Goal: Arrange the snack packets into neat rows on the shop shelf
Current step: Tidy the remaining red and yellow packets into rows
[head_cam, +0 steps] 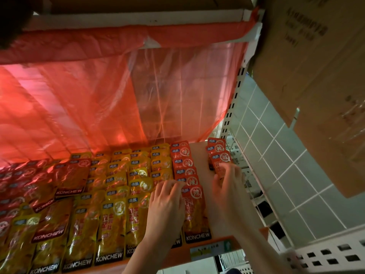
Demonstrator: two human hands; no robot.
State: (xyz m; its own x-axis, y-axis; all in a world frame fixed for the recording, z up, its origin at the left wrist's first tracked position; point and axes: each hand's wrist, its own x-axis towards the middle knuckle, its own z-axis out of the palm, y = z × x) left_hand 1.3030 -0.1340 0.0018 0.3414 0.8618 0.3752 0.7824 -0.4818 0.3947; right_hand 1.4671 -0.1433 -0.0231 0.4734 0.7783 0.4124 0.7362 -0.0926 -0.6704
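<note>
Bare shelf (201, 155) strip lying open between the red row (185, 169) and a small stack (219, 153) by the right edge; yellow packets (118, 194) filling the left. Red plastic (88, 95) hanging behind. Left hand (167, 204) pressing flat, fingers straight, on the red row; right hand (227, 182) pinching the stack.

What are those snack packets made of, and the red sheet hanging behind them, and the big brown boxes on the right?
Packets: probably glossy plastic film; they glint and crinkle.
Red sheet: thin translucent plastic, judging by light showing through it and its long creases.
Boxes: apparently matte brown cardboard, with printed lettering and what looks like a clear tape strip.
</note>
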